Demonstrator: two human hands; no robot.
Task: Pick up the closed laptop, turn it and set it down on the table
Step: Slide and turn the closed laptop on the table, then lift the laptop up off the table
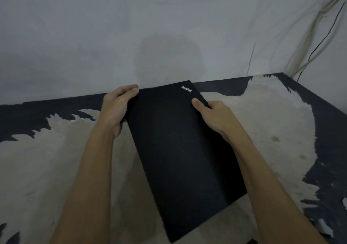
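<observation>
A closed black laptop (180, 153) with a small logo at its far right corner lies lengthwise away from me, skewed a little to the left, over the worn table (272, 116). My left hand (116, 108) grips its far left corner, fingers curled over the edge. My right hand (214, 118) holds the right edge near the far end, thumb on the lid. I cannot tell whether the laptop rests on the table or hangs just above it.
The table's black coating has peeled off over most of its top, leaving pale patches. A grey wall (169, 28) rises right behind the far edge. Several cables (317, 37) hang down in the far right corner.
</observation>
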